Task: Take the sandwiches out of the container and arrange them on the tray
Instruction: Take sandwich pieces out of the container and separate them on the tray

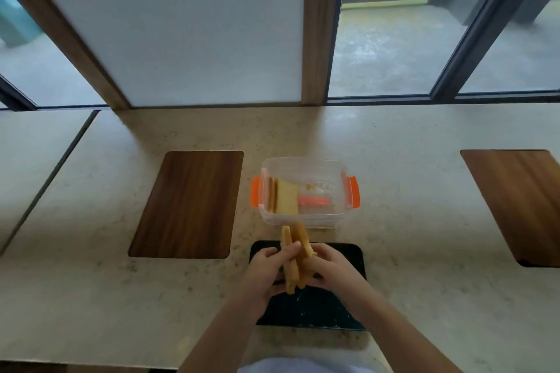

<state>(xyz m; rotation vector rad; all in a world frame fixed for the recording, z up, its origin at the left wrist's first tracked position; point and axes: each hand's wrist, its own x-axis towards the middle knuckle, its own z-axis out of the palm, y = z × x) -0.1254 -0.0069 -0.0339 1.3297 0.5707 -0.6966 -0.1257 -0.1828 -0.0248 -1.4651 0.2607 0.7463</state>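
above the dark tray (348, 257), at 6 o'clock from the clear container (303, 165), both hands hold a stack of toasted sandwiches (295, 260) on edge. the container has orange latches (255, 196) at 9 and 3 o'clock and its lid is off. more sandwiches (283, 198) remain inside, leaning against the 9 o'clock wall, with a pink item (313, 200) beside them toward 3 o'clock; what it is cannot be told.

step in hand, as judged: separate the held stack and lay the pieces on the tray.
- lower the stack until its bottom edge is near the tray surface before letting go of any piece.
- peel one piece away at a time; support its flat face so the filling does not slide out.
- start at one end of the tray so later pieces have room.
- leave the wooden boards (188, 204) at 9 and 3 o'clock alone; they are not the target.

left hand (263, 271): fingers curled partway closed around the 9 o'clock face of the stack, thumb laid across its upper edge. right hand (333, 269): fingers likewise partly closed, pressing the 3 o'clock face. the stack is pinched between the two hands and whether its lower end touches the tray cannot be told, as motion blur softens the edges.
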